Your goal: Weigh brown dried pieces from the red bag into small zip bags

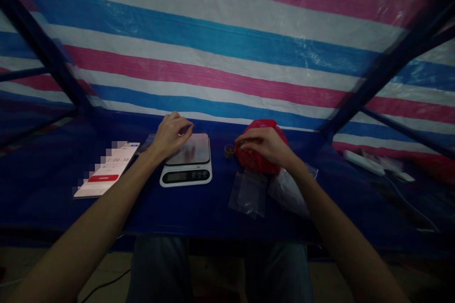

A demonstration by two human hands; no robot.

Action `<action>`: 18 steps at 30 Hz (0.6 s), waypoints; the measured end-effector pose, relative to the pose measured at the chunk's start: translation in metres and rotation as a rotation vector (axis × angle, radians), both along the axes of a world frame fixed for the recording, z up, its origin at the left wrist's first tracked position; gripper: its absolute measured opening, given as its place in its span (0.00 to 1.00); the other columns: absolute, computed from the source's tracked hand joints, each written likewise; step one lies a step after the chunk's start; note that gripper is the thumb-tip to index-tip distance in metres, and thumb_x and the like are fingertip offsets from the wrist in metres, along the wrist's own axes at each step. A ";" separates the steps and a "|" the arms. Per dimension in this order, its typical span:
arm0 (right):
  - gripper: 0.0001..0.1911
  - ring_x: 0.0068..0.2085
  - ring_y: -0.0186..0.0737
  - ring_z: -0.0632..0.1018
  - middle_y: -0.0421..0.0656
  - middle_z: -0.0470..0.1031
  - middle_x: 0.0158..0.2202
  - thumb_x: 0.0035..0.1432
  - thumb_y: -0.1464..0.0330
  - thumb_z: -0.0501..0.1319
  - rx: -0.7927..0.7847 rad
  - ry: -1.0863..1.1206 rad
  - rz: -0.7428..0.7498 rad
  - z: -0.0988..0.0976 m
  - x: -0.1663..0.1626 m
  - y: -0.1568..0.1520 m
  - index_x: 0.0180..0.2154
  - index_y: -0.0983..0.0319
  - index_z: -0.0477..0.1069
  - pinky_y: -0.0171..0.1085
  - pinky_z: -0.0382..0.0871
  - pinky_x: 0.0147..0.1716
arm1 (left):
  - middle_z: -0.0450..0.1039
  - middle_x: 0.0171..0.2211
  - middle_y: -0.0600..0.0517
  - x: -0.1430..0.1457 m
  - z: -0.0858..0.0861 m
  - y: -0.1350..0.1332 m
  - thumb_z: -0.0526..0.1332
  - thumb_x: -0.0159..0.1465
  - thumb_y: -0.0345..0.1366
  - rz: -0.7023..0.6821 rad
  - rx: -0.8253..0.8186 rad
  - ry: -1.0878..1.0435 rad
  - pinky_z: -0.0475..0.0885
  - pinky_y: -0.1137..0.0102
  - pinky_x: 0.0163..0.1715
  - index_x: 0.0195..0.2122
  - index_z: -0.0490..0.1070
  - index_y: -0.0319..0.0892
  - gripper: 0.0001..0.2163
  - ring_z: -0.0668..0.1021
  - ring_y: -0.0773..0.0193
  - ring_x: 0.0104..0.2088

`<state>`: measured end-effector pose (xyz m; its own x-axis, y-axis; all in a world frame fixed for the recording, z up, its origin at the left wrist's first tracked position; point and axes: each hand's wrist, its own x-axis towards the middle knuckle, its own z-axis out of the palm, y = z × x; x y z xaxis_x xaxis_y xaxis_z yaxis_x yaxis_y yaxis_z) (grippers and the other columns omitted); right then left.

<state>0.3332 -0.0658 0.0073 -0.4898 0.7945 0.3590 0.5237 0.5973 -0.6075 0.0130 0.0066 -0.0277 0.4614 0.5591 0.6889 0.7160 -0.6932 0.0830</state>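
Observation:
My left hand (pixel 173 135) hovers over the left side of a white kitchen scale (pixel 186 176) with a shiny metal plate. Its thumb and fingertips are pinched together; anything between them is too small or hidden. My right hand (pixel 265 142) is at a red plastic bag (pixel 261 163), fingers pinched at the bag's left side. Something small and brownish may be at those fingertips, but I cannot make it out. Just left of them stands a small clear cup (pixel 229 151) with brownish bits inside. Small clear zip bags (pixel 248 194) lie in front of the red bag.
A phone (pixel 106 170) showing a timer lies left of the scale. A white, crumpled plastic bag (pixel 289 191) sits under my right forearm. Further right are a white power strip (pixel 364 162) and its cable. Blue metal posts and a striped sheet (pixel 213 71) close off the blue table's back.

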 end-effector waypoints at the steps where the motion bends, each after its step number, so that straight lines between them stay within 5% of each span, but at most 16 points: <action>1: 0.09 0.43 0.42 0.81 0.46 0.82 0.42 0.63 0.69 0.62 0.083 -0.078 -0.008 -0.004 -0.009 0.004 0.43 0.61 0.81 0.41 0.74 0.46 | 0.74 0.26 0.51 0.000 0.000 -0.001 0.58 0.66 0.34 -0.001 -0.015 0.006 0.63 0.63 0.37 0.33 0.76 0.41 0.08 0.69 0.59 0.34; 4: 0.14 0.44 0.41 0.79 0.48 0.80 0.44 0.66 0.75 0.56 0.207 -0.330 0.012 -0.011 -0.025 0.012 0.45 0.62 0.79 0.40 0.71 0.47 | 0.74 0.26 0.52 0.000 0.001 -0.002 0.57 0.66 0.34 0.000 -0.040 0.030 0.62 0.63 0.37 0.32 0.76 0.42 0.09 0.69 0.59 0.34; 7: 0.15 0.40 0.38 0.77 0.48 0.77 0.43 0.67 0.77 0.54 0.165 -0.461 0.076 -0.015 -0.029 0.013 0.44 0.63 0.79 0.37 0.71 0.43 | 0.73 0.25 0.52 0.001 0.000 -0.002 0.57 0.67 0.35 -0.010 -0.019 0.030 0.62 0.63 0.38 0.32 0.76 0.42 0.09 0.69 0.59 0.34; 18: 0.14 0.42 0.38 0.77 0.46 0.79 0.41 0.67 0.76 0.55 0.187 -0.336 0.067 -0.018 -0.025 0.016 0.42 0.63 0.80 0.38 0.71 0.45 | 0.73 0.25 0.51 0.003 0.001 -0.002 0.57 0.66 0.35 -0.012 0.014 0.005 0.63 0.62 0.38 0.32 0.76 0.41 0.09 0.69 0.59 0.34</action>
<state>0.3079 -0.0495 -0.0102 -0.6535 0.6926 0.3054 0.6306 0.7213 -0.2864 0.0159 0.0043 -0.0270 0.4712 0.5439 0.6944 0.7082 -0.7025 0.0697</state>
